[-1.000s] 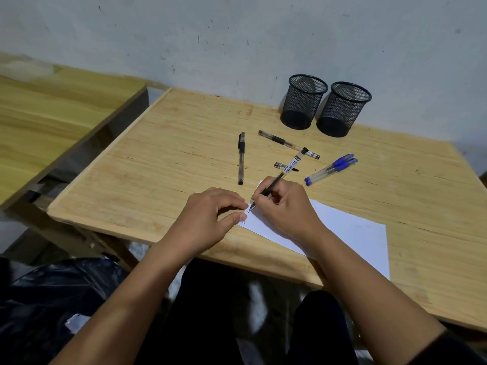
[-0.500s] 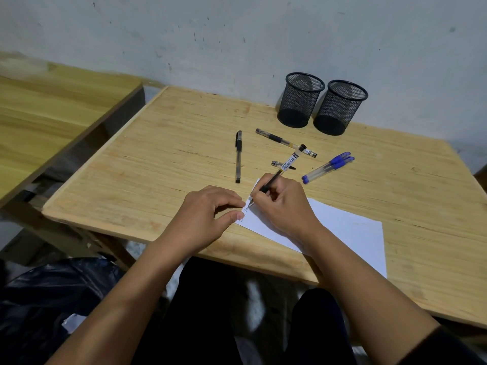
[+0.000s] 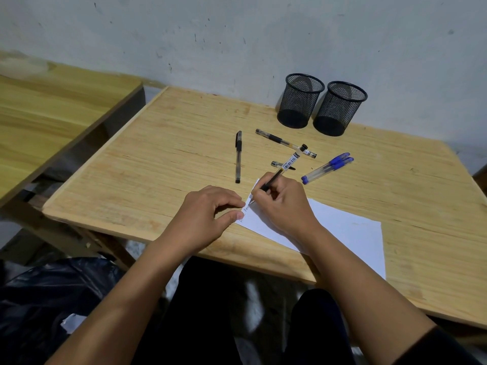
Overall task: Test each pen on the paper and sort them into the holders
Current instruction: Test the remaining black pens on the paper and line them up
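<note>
The pen [image 3: 286, 168] with a barcode label stands tilted in the right hand [image 3: 283, 204], its tip down on the near-left corner of the white paper [image 3: 347, 233], where a few written marks show. Thumb and fingers curl around the black grip; the heel of the hand rests on the sheet, and the forearm runs back toward the lower right. The left hand [image 3: 204, 218] lies just beside it, fingers bent, thumb and forefinger tips pressing the paper's left edge; it grasps nothing. Its forearm comes up from the lower left.

The paper lies at the near edge of the wooden table [image 3: 158, 159]. Beyond the hands, a loose black cap [image 3: 279, 164] lies behind the held pen. A black pen [image 3: 238, 156] lies to the left, pointing toward the person. A clear-barrelled black pen [image 3: 282, 142] lies slanted farther back. Two blue pens [image 3: 328, 167] lie side by side to the right, touching. At the wall stand two black mesh holders, the left holder [image 3: 300, 101] and right holder [image 3: 338, 109], upright and close together.
</note>
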A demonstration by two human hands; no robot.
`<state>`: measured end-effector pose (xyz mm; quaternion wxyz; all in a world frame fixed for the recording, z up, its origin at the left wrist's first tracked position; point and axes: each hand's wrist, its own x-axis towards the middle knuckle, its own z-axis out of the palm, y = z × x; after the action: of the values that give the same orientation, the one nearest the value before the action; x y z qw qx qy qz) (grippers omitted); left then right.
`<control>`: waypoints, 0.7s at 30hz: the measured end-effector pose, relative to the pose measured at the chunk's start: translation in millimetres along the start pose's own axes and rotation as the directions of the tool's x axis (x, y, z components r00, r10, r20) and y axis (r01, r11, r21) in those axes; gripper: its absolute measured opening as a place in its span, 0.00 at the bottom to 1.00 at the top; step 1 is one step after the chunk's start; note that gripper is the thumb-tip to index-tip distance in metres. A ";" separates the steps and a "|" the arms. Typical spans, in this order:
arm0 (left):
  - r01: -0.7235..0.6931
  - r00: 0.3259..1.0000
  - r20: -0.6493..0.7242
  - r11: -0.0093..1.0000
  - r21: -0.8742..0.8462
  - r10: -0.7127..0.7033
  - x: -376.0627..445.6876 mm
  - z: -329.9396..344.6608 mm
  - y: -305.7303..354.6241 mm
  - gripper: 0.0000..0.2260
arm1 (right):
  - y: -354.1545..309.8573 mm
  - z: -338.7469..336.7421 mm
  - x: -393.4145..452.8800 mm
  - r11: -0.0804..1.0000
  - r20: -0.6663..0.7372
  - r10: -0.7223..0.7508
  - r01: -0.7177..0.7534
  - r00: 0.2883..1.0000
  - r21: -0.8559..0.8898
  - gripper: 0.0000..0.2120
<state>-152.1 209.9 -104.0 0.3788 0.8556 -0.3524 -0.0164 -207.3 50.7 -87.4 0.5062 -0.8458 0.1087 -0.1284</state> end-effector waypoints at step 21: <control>0.061 0.989 0.128 0.994 0.092 -0.073 120.7 32.8 34.0 0.12 | 3.8 -67.8 18.5 0.846 -0.285 0.377 -0.202 0.881 0.493 0.05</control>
<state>-91.2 98.9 -76.1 0.3159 0.8799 -0.3480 -0.0700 -212.3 -13.0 -57.9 0.6712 -0.6390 0.2984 -0.2282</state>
